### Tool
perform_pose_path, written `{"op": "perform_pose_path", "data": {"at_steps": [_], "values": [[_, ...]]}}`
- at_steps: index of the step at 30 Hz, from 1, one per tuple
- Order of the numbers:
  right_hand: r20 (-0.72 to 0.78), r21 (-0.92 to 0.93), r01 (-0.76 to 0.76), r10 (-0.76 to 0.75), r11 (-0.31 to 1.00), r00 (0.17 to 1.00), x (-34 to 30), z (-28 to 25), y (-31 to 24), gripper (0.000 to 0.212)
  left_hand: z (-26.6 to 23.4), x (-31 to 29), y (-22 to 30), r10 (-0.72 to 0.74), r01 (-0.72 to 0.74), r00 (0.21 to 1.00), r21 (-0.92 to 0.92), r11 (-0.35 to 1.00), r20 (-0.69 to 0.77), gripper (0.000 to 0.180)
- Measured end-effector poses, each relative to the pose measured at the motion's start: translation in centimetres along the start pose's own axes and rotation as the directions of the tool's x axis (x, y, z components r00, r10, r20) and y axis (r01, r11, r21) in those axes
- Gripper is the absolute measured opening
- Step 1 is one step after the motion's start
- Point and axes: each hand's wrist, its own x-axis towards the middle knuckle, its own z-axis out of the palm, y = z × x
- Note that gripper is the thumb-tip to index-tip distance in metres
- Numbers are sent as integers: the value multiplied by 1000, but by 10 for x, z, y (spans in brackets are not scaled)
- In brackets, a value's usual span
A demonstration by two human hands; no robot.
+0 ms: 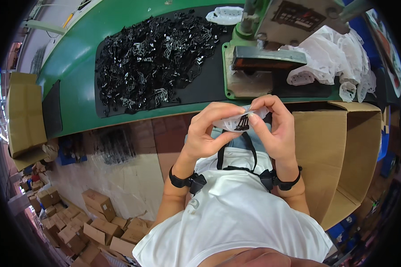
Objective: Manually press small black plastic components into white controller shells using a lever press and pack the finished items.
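In front of my body, just off the bench edge, both hands hold a thin, translucent white piece [227, 124] between them. My left hand [208, 129] grips its left side, with thumb below and fingers above. On the other side, my right hand [275, 129] pinches it between thumb and fingers. A small black pronged part [242, 122] shows against the white piece between the hands. Whether the two are joined cannot be seen. Beyond the hands stands a green bench press [249, 84] with a flat metal base. A large heap of small black parts [151, 58] lies on a dark mat.
More white pieces [329, 53] are piled right of the press, and one white piece [225, 15] lies at its far left. An open cardboard box [318, 147] stands at my right, another box [24, 111] at the far left. Cartons [100, 204] crowd the floor at lower left.
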Motion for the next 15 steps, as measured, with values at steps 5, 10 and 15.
{"op": "perform_pose_path", "data": {"at_steps": [5,10,15], "values": [[-67,-163,115,-127,980,990,9,-11,-10,18,4,25,9,93,-107,994,259,960,65,46],[-84,-319,329,-372,889,924,26,-18,-22,22,10,52,10,79,-77,997,292,953,4,46],[-102,-436,379,-464,816,880,34,-24,-20,34,10,73,9,307,-260,951,638,725,38,46]]}}
